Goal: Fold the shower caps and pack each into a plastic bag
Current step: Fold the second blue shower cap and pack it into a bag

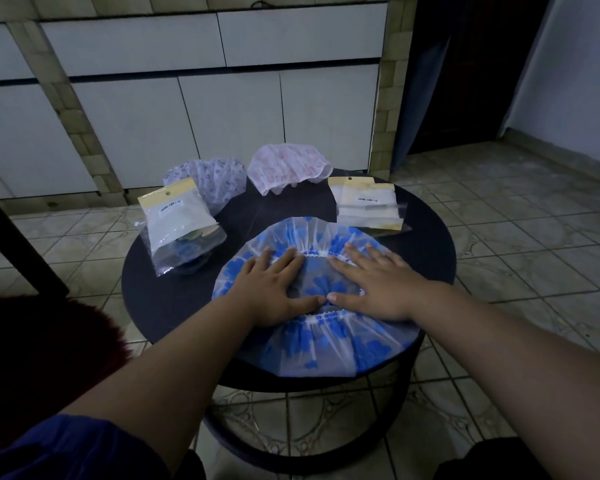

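A clear shower cap with blue flowers (326, 344) lies spread out, opening up, on the near part of a round dark table (160, 299). My left hand (274, 289) and my right hand (374, 285) press flat on it side by side, fingers straight, thumbs nearly touching. A purple-patterned cap (215, 181) and a pink-patterned cap (288, 171) sit puffed up at the far edge. A plastic bag with a cap inside (181, 226) lies at the left. Empty plastic bags with yellow headers (368, 206) lie at the right.
White cabinet doors (229, 116) stand behind the table. Tiled floor (520, 237) surrounds it. A dark red furry thing (42, 348) is at my lower left, and a dark curtain (426, 91) hangs at the back right.
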